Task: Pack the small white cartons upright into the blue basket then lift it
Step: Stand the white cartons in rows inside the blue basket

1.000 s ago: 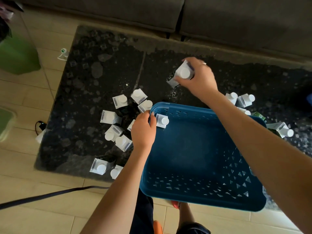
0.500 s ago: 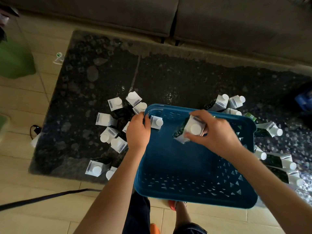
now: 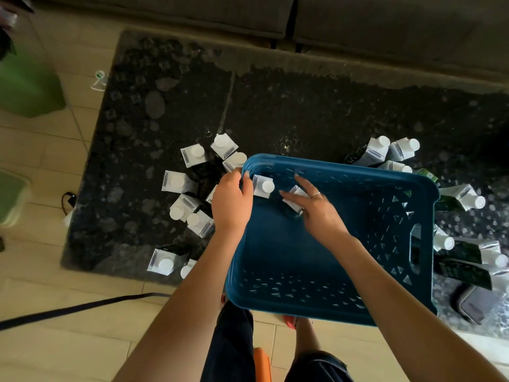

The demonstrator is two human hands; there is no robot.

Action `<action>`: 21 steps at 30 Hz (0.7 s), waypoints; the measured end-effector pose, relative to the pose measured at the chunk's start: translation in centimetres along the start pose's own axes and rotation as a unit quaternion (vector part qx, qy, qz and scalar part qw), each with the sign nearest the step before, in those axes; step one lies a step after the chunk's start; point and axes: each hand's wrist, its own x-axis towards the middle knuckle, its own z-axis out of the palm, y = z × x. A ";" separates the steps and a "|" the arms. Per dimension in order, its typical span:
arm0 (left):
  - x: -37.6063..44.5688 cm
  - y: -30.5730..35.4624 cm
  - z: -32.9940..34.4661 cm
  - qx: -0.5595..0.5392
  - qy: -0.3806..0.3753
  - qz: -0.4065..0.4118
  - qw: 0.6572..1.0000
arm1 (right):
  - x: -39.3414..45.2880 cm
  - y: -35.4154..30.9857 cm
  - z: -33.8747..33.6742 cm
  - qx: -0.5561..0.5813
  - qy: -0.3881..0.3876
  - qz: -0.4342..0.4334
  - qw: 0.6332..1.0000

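Standing over a dark speckled worktop (image 3: pixel 303 111), you are looking down at the blue basket (image 3: pixel 330 271), which is sitting at the worktop's near edge and overhanging it toward you. Your left hand (image 3: pixel 231 202) is curling over the basket's rim at its 10 o'clock corner, fingers hooked inside, right beside a carton in the corner (image 3: pixel 264 186) that is standing upright with its white cap facing up. Whether those fingers are touching that carton, you cannot tell from here. Your right hand (image 3: pixel 316 210) is reaching into the basket with a second carton (image 3: pixel 296 201) under it; the fingers are lying fairly straight over the carton's top, with a ring showing on one of them, and the carton is tilting rather than standing square. Whether the thumb is wrapping underneath is hidden, so the grip itself is unclear.

Outside the basket, a loose cluster of cartons (image 3: pixel 190 199) is standing at 9 o'clock of it, mostly upright with caps up. More cartons (image 3: pixel 385 153) are waiting at 1 o'clock, and several others (image 3: pixel 468 199) are lying on their sides at 3 o'clock, showing dark green printed faces. A grey sofa (image 3: pixel 275 17) is running along 12 o'clock beyond the worktop, and a green bin (image 3: pixel 27 86) is standing on the tiled floor (image 3: pixel 55 340) at 10 o'clock.
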 end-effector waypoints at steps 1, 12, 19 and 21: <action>0.0 0.0 0.0 -0.001 -0.001 0.002 1.000 | -0.2 0.0 0.4 0.032 0.021 0.009 0.999; 0.1 0.0 0.1 0.003 -0.001 0.010 1.000 | 1.7 -1.1 0.6 0.108 0.077 0.145 0.980; 0.1 -0.2 0.2 0.001 0.005 0.018 1.000 | 2.3 -1.5 0.2 0.082 0.011 0.072 0.994; 0.1 -0.2 0.1 0.002 0.004 0.017 1.000 | 2.1 -1.6 0.6 0.083 0.011 0.067 0.994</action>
